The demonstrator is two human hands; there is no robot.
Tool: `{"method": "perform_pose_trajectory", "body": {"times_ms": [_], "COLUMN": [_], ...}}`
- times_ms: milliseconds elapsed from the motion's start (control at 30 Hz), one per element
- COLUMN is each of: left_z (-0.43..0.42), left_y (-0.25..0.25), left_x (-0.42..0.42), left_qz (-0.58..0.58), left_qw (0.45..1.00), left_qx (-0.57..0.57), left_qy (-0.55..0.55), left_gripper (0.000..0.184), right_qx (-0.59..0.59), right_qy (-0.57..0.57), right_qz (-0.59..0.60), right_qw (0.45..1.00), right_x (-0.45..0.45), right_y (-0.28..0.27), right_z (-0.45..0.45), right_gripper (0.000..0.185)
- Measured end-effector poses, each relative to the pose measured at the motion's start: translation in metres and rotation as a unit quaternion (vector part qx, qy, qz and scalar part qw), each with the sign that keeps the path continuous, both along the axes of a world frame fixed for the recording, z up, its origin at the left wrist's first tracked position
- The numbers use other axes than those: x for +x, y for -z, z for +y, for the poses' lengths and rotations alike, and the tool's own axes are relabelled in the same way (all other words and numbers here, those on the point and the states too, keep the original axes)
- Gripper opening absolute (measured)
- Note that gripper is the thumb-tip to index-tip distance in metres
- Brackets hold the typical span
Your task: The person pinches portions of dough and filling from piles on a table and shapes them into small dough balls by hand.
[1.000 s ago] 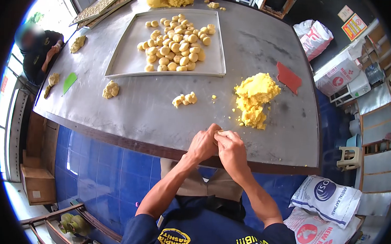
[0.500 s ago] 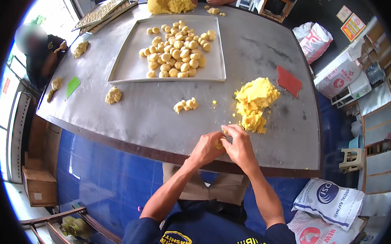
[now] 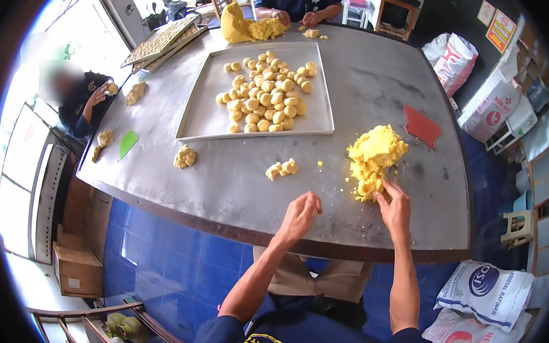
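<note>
My right hand [image 3: 395, 208] reaches the near lower edge of a crumbly mound of yellow filling [image 3: 376, 150], thumb and fingers pinching at it. Over the table's near part, my left hand [image 3: 301, 217] is closed with its fingers curled in; whatever lies inside the curl is hidden. Small pieces of pale dough [image 3: 282, 169] lie just beyond the left hand. Farther back, a metal tray [image 3: 194, 116] carries many round dough balls [image 3: 266, 97] heaped toward its middle. A larger dough lump [image 3: 185, 157] sits in front of the tray's near left corner.
A red scraper [image 3: 421, 126] lies right of the mound and a green scraper [image 3: 128, 144] at the left. A big yellow block [image 3: 237, 24] stands at the far edge, near a person's hands. Another person at left holds a small piece. Filled sacks [image 3: 483, 293] lie on the right floor.
My hands, which were together, have come apart; the right has gone to the yellow filling while the left is closed alone. The view has shifted, and the person at left has raised a hand.
</note>
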State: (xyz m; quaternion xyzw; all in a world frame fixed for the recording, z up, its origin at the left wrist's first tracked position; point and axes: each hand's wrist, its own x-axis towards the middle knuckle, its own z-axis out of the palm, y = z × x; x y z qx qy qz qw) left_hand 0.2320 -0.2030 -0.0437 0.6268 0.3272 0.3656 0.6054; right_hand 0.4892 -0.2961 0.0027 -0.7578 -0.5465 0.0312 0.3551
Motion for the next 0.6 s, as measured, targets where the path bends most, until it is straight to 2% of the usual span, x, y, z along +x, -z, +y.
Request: {"method": "perform_pose_trajectory", "body": {"times_ms": [33,133,167,267,367,467,500,600], "left_z": [0.000,-0.004,0.000,0.000,-0.001,0.001,0.004,0.009], "left_y": [-0.019,-0.022,-0.023,-0.019,-0.018,-0.021,-0.032,-0.025], "left_x": [-0.006,-0.012,-0.016,-0.020,-0.013,-0.007,-0.008,-0.024], "left_qz": [0.008,0.076,0.100,0.145,0.226,0.234,0.246,0.254], "left_qw": [0.999,0.993,0.987,0.983,0.915,0.908,0.947,0.927], "left_qx": [-0.040,0.092,0.119,0.040,0.321,0.348,0.208,0.276], "left_qy": [0.024,-0.002,0.039,0.104,0.089,0.005,0.010,-0.021], "left_gripper": [0.036,0.034,0.032,0.024,0.019,0.017,0.018,0.020], "right_qx": [0.008,0.021,0.038,0.052,0.056,0.016,-0.028,-0.089], "right_qy": [0.015,0.052,0.060,0.058,0.091,0.095,0.077,0.098], "right_qz": [0.001,-0.061,-0.077,-0.110,-0.125,-0.138,-0.106,0.120], "right_qw": [1.000,0.997,0.994,0.991,0.986,0.986,0.991,0.984], "right_x": [-0.004,-0.015,-0.020,-0.021,-0.028,-0.036,-0.026,-0.003], "right_y": [0.002,0.017,0.022,0.031,0.032,0.022,0.020,-0.007], "right_z": [-0.003,-0.018,-0.021,-0.018,-0.009,-0.010,-0.012,-0.009], "right_gripper": [0.037,0.033,0.032,0.032,0.032,0.030,0.030,0.038]}}
